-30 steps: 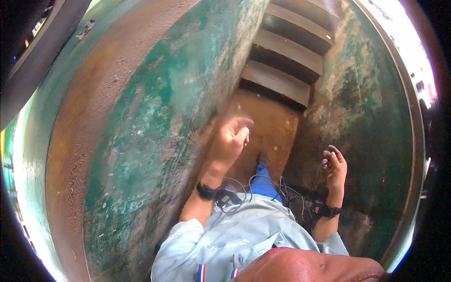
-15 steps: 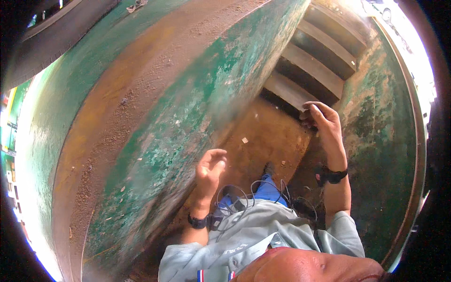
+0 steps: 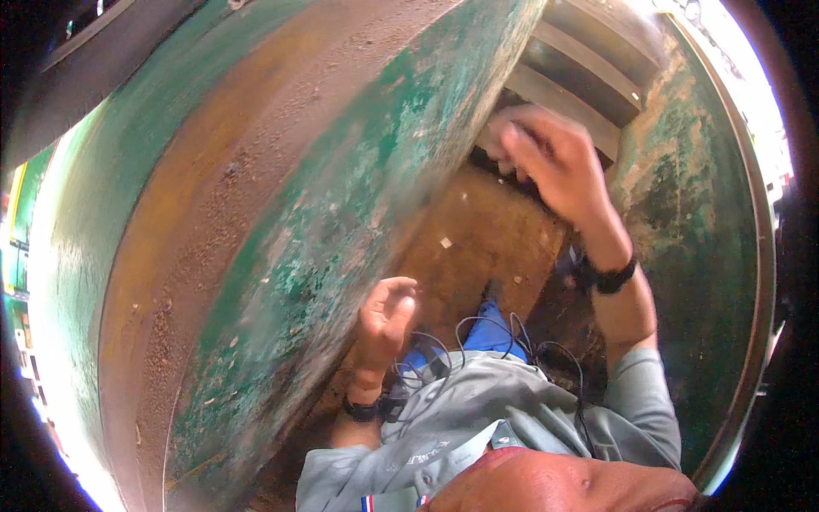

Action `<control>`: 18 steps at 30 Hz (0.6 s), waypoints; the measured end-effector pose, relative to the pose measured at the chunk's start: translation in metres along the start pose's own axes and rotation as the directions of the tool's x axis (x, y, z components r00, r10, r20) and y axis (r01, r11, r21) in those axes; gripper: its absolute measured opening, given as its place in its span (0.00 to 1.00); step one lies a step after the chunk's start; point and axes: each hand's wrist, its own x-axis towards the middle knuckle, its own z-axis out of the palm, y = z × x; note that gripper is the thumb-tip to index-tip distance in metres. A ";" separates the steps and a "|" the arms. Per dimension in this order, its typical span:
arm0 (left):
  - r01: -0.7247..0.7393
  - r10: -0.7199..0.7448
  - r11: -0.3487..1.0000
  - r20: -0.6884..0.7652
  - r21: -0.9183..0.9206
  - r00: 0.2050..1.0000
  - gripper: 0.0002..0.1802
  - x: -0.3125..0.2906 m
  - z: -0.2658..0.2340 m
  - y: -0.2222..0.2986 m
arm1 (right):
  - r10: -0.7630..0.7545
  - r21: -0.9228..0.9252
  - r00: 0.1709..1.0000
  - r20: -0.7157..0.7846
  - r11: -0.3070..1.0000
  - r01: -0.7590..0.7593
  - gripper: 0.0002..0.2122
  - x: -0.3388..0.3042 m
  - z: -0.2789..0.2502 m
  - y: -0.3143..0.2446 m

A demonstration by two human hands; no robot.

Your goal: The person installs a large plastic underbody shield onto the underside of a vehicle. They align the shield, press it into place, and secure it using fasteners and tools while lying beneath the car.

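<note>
My left hand [image 3: 386,320] hangs low beside a worn green wall [image 3: 341,230], fingers loosely curled and apart, with nothing in it. A black band circles its wrist. My right hand [image 3: 550,162] is raised and blurred, fingers bent, close to the lowest concrete step [image 3: 563,107] and the green wall's far edge. I see nothing held in it. A black wristband [image 3: 607,277] sits on that arm. Thin black cables [image 3: 512,341] run over my grey shirt.
I stand in a narrow passage with a brown dirt floor [image 3: 478,247] carrying small bits of debris. A second rusty green wall [image 3: 691,222] closes the right side. Several concrete steps [image 3: 589,51] rise ahead. A wide rusty ledge [image 3: 213,230] tops the left wall.
My right hand has risen from low at my side up toward the steps. My left hand has dropped and drawn back toward my body. The view has tilted left.
</note>
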 end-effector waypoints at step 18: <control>-0.037 0.016 0.998 -0.345 -0.056 0.939 0.17 -0.084 -0.043 -0.019 | -0.342 -0.532 0.722 0.601 0.503 0.681 0.19 0.328 0.136 -0.131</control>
